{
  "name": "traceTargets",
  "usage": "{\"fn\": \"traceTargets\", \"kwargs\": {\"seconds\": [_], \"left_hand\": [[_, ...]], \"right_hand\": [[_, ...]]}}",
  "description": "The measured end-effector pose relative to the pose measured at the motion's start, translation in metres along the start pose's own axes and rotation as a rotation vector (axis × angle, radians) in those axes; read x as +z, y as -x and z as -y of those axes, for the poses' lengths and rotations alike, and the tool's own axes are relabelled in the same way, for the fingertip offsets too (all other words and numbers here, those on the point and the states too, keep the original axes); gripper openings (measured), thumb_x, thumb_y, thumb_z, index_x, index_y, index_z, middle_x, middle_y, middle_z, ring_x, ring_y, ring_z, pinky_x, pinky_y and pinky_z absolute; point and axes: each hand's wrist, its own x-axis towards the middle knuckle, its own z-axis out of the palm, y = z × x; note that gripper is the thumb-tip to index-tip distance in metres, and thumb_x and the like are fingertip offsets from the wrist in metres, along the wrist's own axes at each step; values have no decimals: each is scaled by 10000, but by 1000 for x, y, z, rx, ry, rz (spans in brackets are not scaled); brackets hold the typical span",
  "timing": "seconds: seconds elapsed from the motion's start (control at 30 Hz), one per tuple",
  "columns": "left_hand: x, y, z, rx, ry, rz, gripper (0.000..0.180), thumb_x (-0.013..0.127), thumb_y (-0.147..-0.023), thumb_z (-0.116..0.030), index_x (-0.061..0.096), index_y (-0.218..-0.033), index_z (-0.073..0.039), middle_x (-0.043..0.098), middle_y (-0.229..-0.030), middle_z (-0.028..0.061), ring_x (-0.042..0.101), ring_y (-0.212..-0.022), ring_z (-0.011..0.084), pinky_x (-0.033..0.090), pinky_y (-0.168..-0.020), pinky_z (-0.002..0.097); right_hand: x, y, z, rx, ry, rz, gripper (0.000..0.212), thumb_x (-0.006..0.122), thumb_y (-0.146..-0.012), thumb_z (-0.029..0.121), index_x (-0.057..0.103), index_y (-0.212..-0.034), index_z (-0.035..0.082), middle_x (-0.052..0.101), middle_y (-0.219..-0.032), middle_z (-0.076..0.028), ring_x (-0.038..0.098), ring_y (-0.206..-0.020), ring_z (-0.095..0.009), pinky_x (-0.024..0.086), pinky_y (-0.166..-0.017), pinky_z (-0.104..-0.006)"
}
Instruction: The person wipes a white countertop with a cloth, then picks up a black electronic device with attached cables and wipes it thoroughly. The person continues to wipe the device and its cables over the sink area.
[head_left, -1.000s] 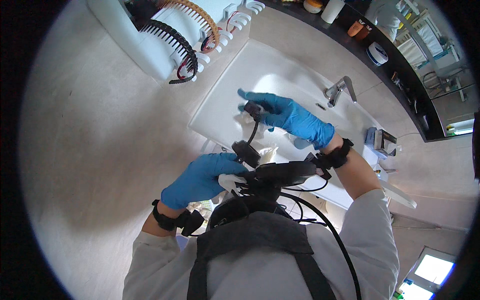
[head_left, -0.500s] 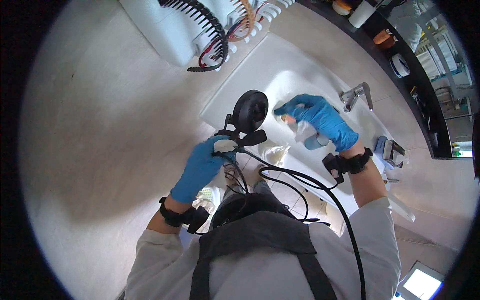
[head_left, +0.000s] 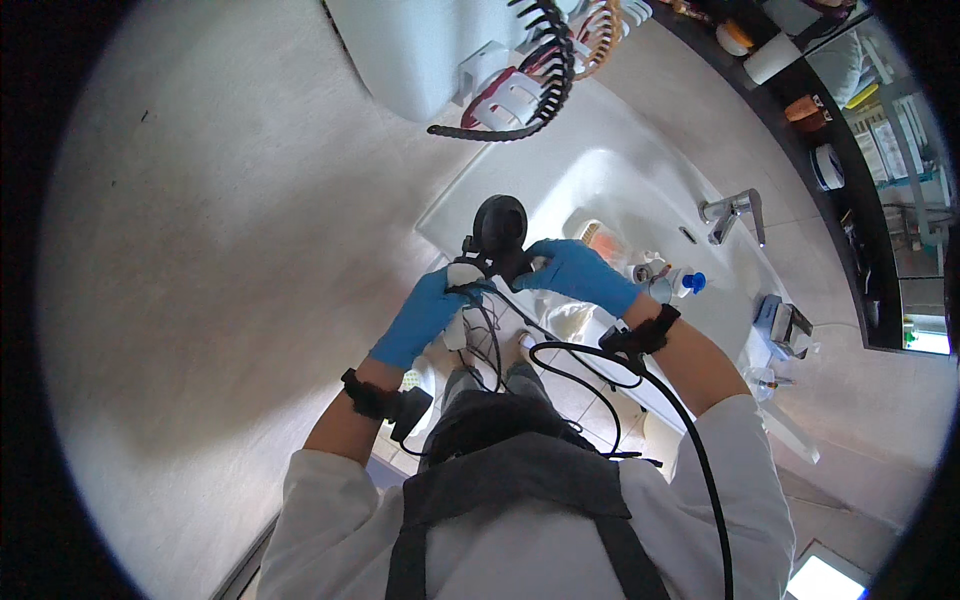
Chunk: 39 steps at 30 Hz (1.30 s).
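Observation:
My left hand [head_left: 420, 315], in a blue glove, is closed around a black device with a round head [head_left: 500, 222]. Thin black cords loop below that hand, and a rounded white part shows at its fingers. My right hand [head_left: 578, 275], also blue-gloved, meets the device's lower black part from the right with bent fingers. A small whitish patch shows between its fingers, too small to name. Beyond the right hand, a container with a pinkish-orange thing [head_left: 603, 243] lies in the white sink [head_left: 660, 165]. A bottle with a blue cap [head_left: 688, 283] and a small cup [head_left: 660, 290] are beside that wrist.
A chrome faucet [head_left: 735, 212] stands at the sink's right side. Toothed hairbands [head_left: 555, 75] hang from a white holder at the top. A dark shelf [head_left: 800, 120] carries jars. A box [head_left: 785, 325] stands right. A black cable [head_left: 690, 430] crosses my right side.
My right hand has moved left from over the sink to the black device, uncovering the container and bottle. The left hand still holds the device. The view has shifted slightly.

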Motion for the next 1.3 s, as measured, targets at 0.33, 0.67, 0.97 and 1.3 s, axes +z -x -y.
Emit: {"fn": "traceTargets", "kwargs": {"seconds": [0.33, 0.67, 0.97, 1.3], "left_hand": [[-8, -34, 54, 184, -188, -45, 297, 551, -827, 24, 555, -1124, 17, 646, -988, 82, 605, -936, 144, 478, -838, 275], [-26, -62, 105, 67, 112, 108, 181, 570, -831, 23, 600, -1009, 32, 642, -950, 78, 601, -892, 150, 476, -842, 252], [-28, -80, 113, 26, -101, -54, 217, 573, -821, -28, 595, -1036, -11, 636, -955, 71, 591, -852, 149, 475, -786, 273], [-40, -83, 69, -22, 125, 17, 431, 655, -740, -31, 561, -1161, -25, 615, -1011, 38, 567, -859, 112, 473, -790, 254]], "right_hand": [[4, -23, -10, 108, 87, 50, 517, 687, -696, 472, 638, -988, 48, 640, -944, -151, 609, -867, -313, 479, -789, -360], [22, -55, -31, 129, 73, 95, 534, 689, -676, 505, 655, -937, 39, 648, -856, -158, 611, -795, -294, 472, -752, -350], [33, -75, -42, 179, 82, 128, 585, 668, -677, 524, 657, -976, 22, 652, -885, -167, 609, -831, -307, 469, -788, -349], [37, -84, -63, 126, 199, 244, 611, 568, -721, 606, 673, -792, 8, 636, -804, -191, 596, -789, -351, 454, -750, -400]]}}
